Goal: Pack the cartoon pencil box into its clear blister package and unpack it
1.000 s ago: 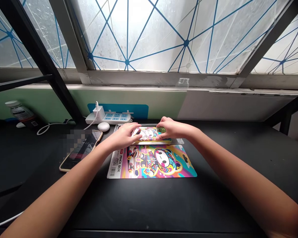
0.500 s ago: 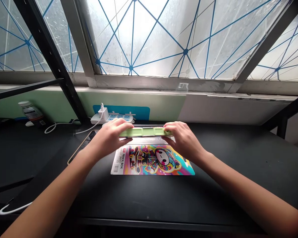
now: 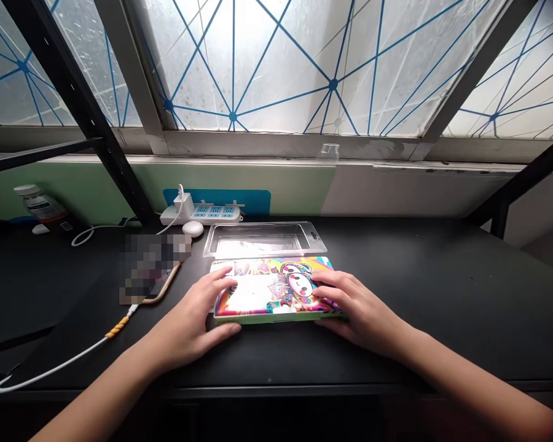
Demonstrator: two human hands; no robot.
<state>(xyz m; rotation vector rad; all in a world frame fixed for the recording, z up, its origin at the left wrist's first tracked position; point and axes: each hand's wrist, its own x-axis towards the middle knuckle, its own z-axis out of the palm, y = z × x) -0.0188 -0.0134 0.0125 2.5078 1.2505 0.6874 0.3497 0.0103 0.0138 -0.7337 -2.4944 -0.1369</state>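
A pencil box (image 3: 258, 301) with a bright cartoon lid and a green side lies face up in front of me, or very nearly flat on the desk. Glare washes out part of its lid. My left hand (image 3: 203, 316) grips its left end, fingertips over the lid and thumb along the front edge. At the right end, my right hand (image 3: 354, 307) has its fingers on the lid and its thumb low at the front side. The printed card is mostly hidden under the box. Just behind lies a clear plastic tray (image 3: 262, 252).
Left of the box lies a phone (image 3: 163, 291), its screen blurred out, with a white cable (image 3: 64, 366) plugged in. A white round object (image 3: 192, 229), a power strip (image 3: 216, 213) and a tilted bottle (image 3: 41, 202) are along the wall. Black metal posts (image 3: 87, 123) frame the desk (image 3: 419, 294).
The pencil box has come down toward me from edge-on above the clear tray, and its lid now faces up over the card. Both hands moved with it. The view shifted slightly.
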